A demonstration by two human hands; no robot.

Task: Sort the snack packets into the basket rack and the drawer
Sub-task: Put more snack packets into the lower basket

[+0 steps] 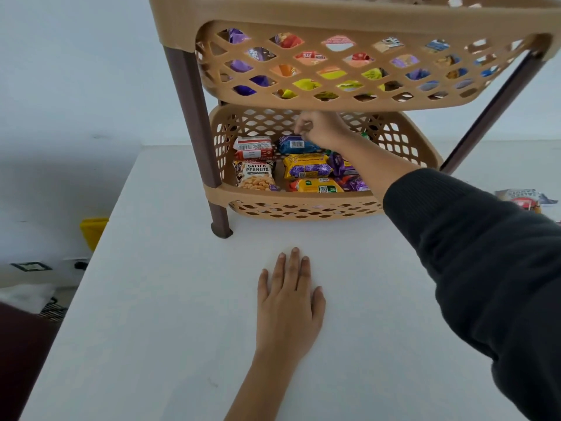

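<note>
A tan two-tier basket rack (218, 194) with brown legs stands on the white table (158, 299). Its lower basket holds several snack packets: a salted peanuts packet (256, 176), a red and white packet (253, 147), a yellow packet (306, 165), purple ones (349, 182) and a blue packet (293, 144). My right hand (321, 129) reaches into the lower basket, its fingers curled on the blue packet's right end. My left hand (288, 302) rests flat on the table in front of the rack. The upper basket (334, 71) is full of coloured packets.
More loose packets (522, 199) lie on the table at the right edge, behind my dark sleeve. A yellow object (94, 230) sits below the table's left edge. The upper basket hangs low over the lower one.
</note>
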